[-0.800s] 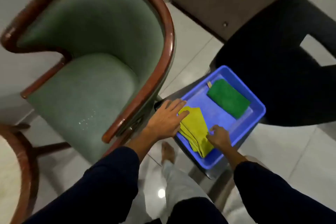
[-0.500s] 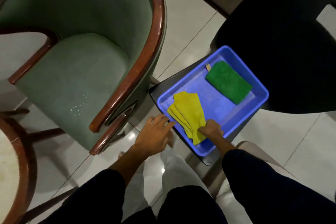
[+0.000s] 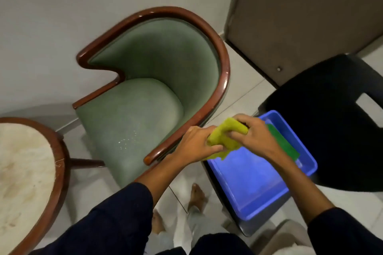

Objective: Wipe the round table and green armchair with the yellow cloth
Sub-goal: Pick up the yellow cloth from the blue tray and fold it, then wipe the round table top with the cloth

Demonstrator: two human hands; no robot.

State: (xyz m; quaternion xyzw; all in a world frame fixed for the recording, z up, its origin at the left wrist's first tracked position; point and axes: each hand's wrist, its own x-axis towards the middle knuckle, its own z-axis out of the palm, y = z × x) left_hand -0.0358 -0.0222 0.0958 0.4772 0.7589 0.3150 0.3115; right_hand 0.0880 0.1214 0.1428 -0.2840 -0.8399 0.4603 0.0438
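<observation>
The yellow cloth point(image 3: 224, 139) is bunched up in the air between both hands, above the near-left corner of the blue tray point(image 3: 250, 182). My left hand point(image 3: 196, 145) grips its left end and my right hand point(image 3: 250, 134) grips its right end from above. The green armchair point(image 3: 141, 114), with a dark wooden rim, stands just left of my hands; small pale specks lie on its seat. The round table point(image 3: 24, 172), pale-topped with a wooden edge, shows at the left border.
A folded green cloth point(image 3: 284, 145) lies in the blue tray, partly behind my right hand. The tray rests on a dark low stand. A black chair point(image 3: 331, 122) stands at right, a door behind it. My bare feet are on the tiled floor below.
The yellow cloth has been lifted out of the blue tray and both hands now hold it bunched up. The view has swung up and left, bringing the round table into sight.
</observation>
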